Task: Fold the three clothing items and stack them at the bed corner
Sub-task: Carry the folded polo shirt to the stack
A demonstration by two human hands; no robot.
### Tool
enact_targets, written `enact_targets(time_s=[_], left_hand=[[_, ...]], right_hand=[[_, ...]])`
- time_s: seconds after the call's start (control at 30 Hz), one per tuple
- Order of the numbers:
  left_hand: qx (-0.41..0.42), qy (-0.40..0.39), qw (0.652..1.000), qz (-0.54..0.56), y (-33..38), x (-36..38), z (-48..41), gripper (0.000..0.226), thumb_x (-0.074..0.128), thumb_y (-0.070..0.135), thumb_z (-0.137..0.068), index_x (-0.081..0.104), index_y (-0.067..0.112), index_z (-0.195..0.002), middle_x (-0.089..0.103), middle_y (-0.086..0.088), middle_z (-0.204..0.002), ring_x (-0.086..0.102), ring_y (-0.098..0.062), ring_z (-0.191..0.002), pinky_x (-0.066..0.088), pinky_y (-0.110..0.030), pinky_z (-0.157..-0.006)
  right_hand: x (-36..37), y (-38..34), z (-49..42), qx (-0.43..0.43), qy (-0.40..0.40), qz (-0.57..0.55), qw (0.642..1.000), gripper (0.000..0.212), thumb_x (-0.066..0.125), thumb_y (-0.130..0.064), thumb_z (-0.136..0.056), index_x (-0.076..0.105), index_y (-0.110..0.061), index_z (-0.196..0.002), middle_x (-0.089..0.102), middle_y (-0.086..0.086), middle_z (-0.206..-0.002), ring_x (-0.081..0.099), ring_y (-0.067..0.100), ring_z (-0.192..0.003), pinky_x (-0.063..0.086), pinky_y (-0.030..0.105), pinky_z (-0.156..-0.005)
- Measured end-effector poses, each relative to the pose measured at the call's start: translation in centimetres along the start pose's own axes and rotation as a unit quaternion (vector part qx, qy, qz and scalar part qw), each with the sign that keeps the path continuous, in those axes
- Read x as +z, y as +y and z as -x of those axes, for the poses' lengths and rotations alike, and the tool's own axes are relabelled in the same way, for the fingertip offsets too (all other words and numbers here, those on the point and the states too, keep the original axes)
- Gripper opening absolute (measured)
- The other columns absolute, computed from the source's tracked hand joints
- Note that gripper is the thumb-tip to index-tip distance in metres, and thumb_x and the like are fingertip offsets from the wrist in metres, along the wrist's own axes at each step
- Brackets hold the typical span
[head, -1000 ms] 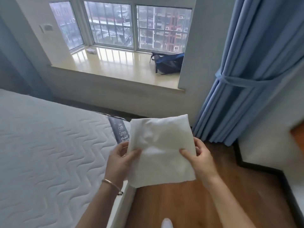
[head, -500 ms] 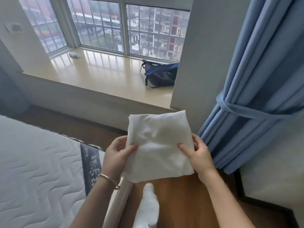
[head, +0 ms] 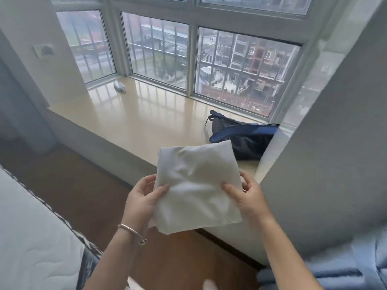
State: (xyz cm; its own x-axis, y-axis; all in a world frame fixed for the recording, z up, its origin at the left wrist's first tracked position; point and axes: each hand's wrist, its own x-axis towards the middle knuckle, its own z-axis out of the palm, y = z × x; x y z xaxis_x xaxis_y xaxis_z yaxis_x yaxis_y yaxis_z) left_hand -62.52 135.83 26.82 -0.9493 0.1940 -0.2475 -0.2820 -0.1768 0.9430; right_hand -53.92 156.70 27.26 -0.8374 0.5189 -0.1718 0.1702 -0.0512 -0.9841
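A folded white garment [head: 196,185] hangs in the air in front of me, held flat between both hands above the wooden floor. My left hand [head: 144,197] grips its left edge, thumb on top and fingers beneath. My right hand [head: 246,197] grips the right edge the same way. A bangle sits on the left wrist. The bed's white quilted mattress [head: 31,237] fills the lower left, its corner below my left forearm. No other clothing item is in view.
A wide beige window ledge [head: 134,120] runs ahead, with a dark blue bag [head: 240,137] on its right end and a small grey object [head: 119,87] near the glass. A grey wall column [head: 326,153] stands right, blue curtain [head: 345,266] lower right. Brown floor lies between bed and ledge.
My view has swung away from the bed toward the window; the mattress slid to the lower left. Both hands keep the same hold on the folded white garment.
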Motion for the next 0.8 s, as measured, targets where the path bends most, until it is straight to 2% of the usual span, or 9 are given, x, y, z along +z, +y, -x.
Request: enact_targets(time_s=[0.2, 0.4, 0.6, 0.8], left_hand=[[0.015, 0.099, 0.994, 0.034, 1.5, 0.7, -10.1, 0.027, 0.070, 0.007, -0.076, 0.060, 0.014, -0.100, 0.070, -0.003, -0.096, 0.067, -0.025, -0.085, 0.054, -0.044, -0.078], [0.044, 0.246, 0.966, 0.060, 3.8, -1.8, -17.6, 0.026, 0.072, 0.009, -0.074, 0.061, 0.021, -0.094, 0.070, 0.001, -0.098, 0.067, -0.020, -0.086, 0.053, -0.039, -0.075], [0.065, 0.378, 0.919, 0.090, 6.6, -7.7, -21.4, 0.023, 0.068, 0.007, -0.079, 0.060, 0.024, -0.093, 0.069, 0.000, -0.099, 0.066, -0.022, -0.087, 0.052, -0.041, -0.079], [0.083, 0.471, 0.872, 0.102, 9.3, -18.1, -26.6, 0.022, 0.067, 0.004, -0.078, 0.062, 0.019, -0.093, 0.070, -0.001, -0.096, 0.066, -0.023, -0.084, 0.052, -0.040, -0.080]], right_hand=[[4.6, -1.8, -14.4, -0.009, -0.096, 0.024, 0.995, 0.045, 0.074, -0.013, -0.076, 0.058, -0.021, -0.116, 0.072, 0.003, -0.097, 0.070, 0.018, -0.080, 0.058, 0.032, -0.068], [13.3, -3.4, -26.8, -0.010, -0.244, 0.070, 0.967, 0.041, 0.076, -0.019, -0.075, 0.059, -0.028, -0.111, 0.072, 0.001, -0.096, 0.070, 0.020, -0.084, 0.055, 0.047, -0.079], [25.7, -5.0, -32.6, -0.037, -0.384, 0.127, 0.914, 0.037, 0.072, -0.030, -0.072, 0.060, -0.038, -0.107, 0.072, -0.006, -0.093, 0.069, 0.015, -0.085, 0.056, 0.041, -0.077], [41.2, -5.1, -35.5, -0.044, -0.467, 0.139, 0.872, 0.040, 0.068, -0.039, -0.066, 0.062, -0.035, -0.105, 0.072, -0.005, -0.093, 0.069, 0.014, -0.084, 0.055, 0.033, -0.071]])
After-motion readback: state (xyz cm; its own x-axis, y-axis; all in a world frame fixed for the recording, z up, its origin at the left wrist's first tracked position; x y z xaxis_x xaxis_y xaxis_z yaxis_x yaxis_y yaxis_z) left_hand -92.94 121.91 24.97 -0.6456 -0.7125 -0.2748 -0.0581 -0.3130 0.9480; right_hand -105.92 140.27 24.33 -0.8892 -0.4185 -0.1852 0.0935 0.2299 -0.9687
